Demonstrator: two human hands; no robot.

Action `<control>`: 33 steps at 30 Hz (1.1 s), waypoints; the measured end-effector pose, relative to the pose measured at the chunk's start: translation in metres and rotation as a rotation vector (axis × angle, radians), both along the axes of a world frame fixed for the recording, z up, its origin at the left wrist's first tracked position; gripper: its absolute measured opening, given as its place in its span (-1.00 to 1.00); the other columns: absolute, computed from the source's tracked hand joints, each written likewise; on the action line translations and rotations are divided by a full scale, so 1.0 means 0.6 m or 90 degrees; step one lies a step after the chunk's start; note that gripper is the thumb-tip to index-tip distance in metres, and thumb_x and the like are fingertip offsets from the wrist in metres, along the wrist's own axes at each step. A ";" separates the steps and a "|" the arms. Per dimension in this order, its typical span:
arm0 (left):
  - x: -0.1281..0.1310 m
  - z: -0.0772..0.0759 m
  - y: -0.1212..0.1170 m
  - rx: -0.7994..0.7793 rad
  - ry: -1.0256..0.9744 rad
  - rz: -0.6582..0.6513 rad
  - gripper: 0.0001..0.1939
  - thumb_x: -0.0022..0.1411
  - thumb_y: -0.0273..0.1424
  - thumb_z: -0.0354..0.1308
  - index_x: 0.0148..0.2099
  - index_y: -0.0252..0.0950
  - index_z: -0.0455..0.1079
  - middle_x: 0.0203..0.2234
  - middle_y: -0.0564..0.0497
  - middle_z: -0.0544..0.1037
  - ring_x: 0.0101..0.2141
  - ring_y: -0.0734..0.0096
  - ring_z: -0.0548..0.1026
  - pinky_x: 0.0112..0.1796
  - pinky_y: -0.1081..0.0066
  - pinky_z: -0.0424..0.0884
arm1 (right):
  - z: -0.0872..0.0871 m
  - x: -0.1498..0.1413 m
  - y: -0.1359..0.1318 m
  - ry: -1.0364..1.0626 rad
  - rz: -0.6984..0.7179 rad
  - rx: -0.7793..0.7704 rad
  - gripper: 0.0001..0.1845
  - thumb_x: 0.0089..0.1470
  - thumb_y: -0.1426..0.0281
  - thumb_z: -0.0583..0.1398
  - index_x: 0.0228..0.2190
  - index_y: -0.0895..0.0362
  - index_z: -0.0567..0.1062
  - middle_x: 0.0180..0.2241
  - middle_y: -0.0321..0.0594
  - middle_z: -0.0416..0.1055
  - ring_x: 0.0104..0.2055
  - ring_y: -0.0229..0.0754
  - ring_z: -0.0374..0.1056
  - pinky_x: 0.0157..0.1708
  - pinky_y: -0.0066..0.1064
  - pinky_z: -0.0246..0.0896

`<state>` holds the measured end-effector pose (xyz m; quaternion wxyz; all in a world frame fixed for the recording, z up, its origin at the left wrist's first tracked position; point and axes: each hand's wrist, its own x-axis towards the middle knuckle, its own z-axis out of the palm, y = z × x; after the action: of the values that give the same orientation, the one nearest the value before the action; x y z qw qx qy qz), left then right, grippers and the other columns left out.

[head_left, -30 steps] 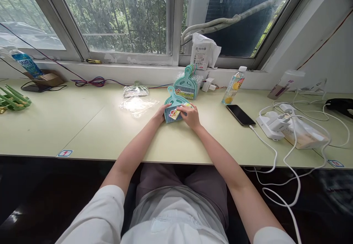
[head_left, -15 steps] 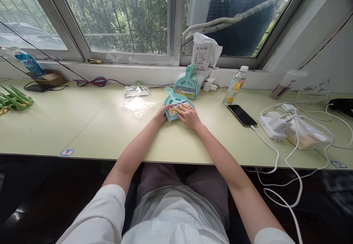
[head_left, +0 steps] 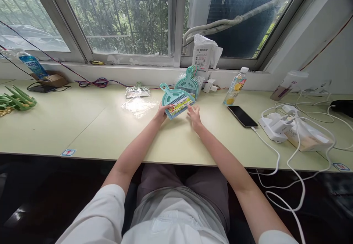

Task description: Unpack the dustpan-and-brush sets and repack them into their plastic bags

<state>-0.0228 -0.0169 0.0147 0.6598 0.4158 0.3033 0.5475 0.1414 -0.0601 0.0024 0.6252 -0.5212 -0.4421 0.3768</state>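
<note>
My left hand (head_left: 162,112) grips the left edge of a teal mini dustpan (head_left: 172,96), its thumb over the front. The dustpan is tilted, its looped handle pointing up and left, and a blue-bristled brush with a yellow printed label lies across it. Beside its lower right corner is my right hand (head_left: 194,116), fingers apart; whether a fingertip touches the edge I cannot tell. Close behind stands a stack of similar dustpans (head_left: 190,78), partly in clear plastic. To the left lie another dustpan set (head_left: 138,90), seen at a low angle, and clear plastic bags (head_left: 140,106).
To the right are a drink bottle (head_left: 235,86), a phone (head_left: 242,116) on a cable and a power strip (head_left: 273,128) with tangled white cords. Green stalks (head_left: 18,99) lie far left. A wrapped white box (head_left: 205,53) stands on the windowsill.
My right hand has come off the dustpan's front and moved slightly right, uncovering the label. The dustpan has tilted further and its handle has shifted up and left. My left hand keeps its hold.
</note>
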 end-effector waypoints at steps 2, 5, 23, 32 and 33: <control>0.004 -0.001 -0.005 0.044 -0.006 -0.019 -0.19 -0.12 -0.52 0.30 0.20 -0.15 0.14 -0.13 -0.01 0.51 -0.12 0.24 0.52 -0.04 0.21 0.42 | -0.005 -0.002 0.004 0.134 0.133 -0.051 -0.62 0.11 0.26 0.17 -0.04 0.07 0.31 0.01 -0.13 0.43 -0.05 -0.16 0.45 -0.04 -0.23 0.39; 0.007 0.003 -0.008 0.078 0.008 -0.050 -0.23 -0.12 -0.51 0.31 0.17 -0.18 0.20 -0.15 -0.02 0.51 -0.11 0.22 0.50 -0.04 0.20 0.40 | -0.006 -0.001 0.005 0.243 0.181 -0.038 -0.78 0.04 0.38 0.25 -0.23 0.08 0.36 -0.20 -0.26 0.54 -0.22 -0.24 0.51 -0.11 -0.30 0.44; -0.084 -0.021 0.052 0.228 0.643 0.159 -0.83 -0.08 -0.59 0.17 -0.55 -0.20 0.38 -0.39 -0.13 0.44 -0.03 0.03 0.36 0.12 0.14 0.16 | -0.007 0.041 0.017 0.232 0.072 -0.044 -0.82 -0.02 0.54 0.27 -0.34 0.12 0.40 -0.39 -0.31 0.56 -0.42 -0.24 0.51 -0.27 -0.27 0.52; -0.059 -0.005 0.028 0.331 0.828 0.273 -0.79 0.13 -0.55 0.07 -0.20 -0.24 0.45 -0.07 -0.22 0.41 0.08 -0.01 0.27 0.08 0.09 0.22 | -0.011 0.043 0.020 0.192 0.064 -0.097 -0.82 -0.05 0.54 0.29 -0.37 0.15 0.41 -0.42 -0.26 0.55 -0.43 -0.20 0.51 -0.32 -0.27 0.53; -0.061 -0.004 0.026 0.331 0.900 0.306 -0.71 0.15 -0.54 0.07 -0.07 -0.25 0.41 0.05 -0.22 0.34 0.14 0.00 0.21 0.09 0.09 0.21 | -0.011 0.043 0.020 0.190 0.069 -0.101 -0.82 -0.05 0.54 0.29 -0.37 0.16 0.41 -0.40 -0.24 0.56 -0.41 -0.19 0.51 -0.31 -0.27 0.53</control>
<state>-0.0596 -0.0016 0.0124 0.0558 0.7292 0.5945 0.3342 0.1672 -0.0479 -0.0043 0.6200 -0.4824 -0.3405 0.5167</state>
